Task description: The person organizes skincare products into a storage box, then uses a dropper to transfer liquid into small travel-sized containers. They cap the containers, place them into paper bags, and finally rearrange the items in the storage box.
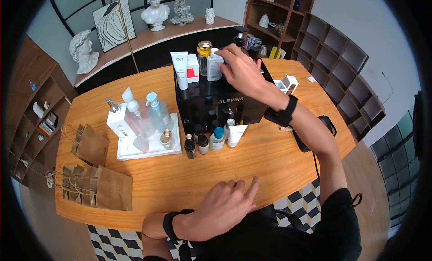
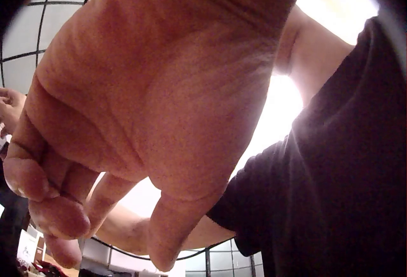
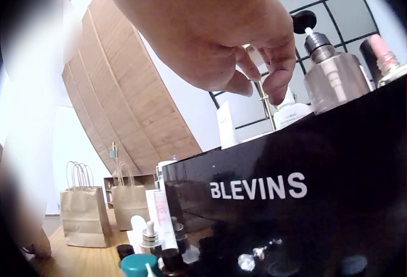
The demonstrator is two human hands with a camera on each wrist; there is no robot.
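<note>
My right hand is over the top of a glossy black BLEVINS box, fingers loosely bent. Its fingertips are right at the white cap of a pale bottle, which stands upright on the box. In the right wrist view a gap shows between thumb and fingers, and they partly hide the bottle's top. Left of that bottle are a yellow-filled jar, a red-and-white box and a white SK-II tube. Near the front table edge, my left hand holds nothing, its index finger extended.
Small bottles and a white tube stand before the box. A white tray with pump bottles is to the left, beside kraft paper bags. A black pouch lies at the right.
</note>
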